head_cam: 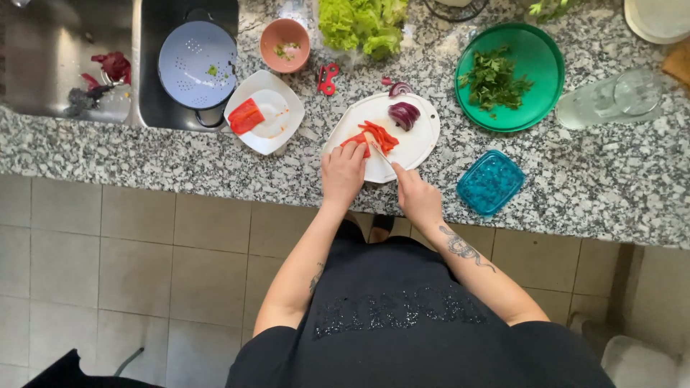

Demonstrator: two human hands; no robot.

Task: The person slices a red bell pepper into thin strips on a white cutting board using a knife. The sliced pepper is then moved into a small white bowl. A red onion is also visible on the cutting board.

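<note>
A white cutting board (420,140) lies on the granite counter, carrying red pepper strips (379,134) and a halved red onion (405,114). My left hand (343,174) presses down on a piece of red pepper (355,140) at the board's near left edge. My right hand (417,195) grips a knife (383,154) whose blade reaches in beside the left fingers. A second onion piece (399,88) sits at the board's far edge.
A white square plate (277,129) with a red pepper half (246,116), a blue colander (198,63) over the sink, a pink bowl (284,44), lettuce (363,25), a green plate of herbs (535,54), a teal container (491,181), a glass jar (611,98).
</note>
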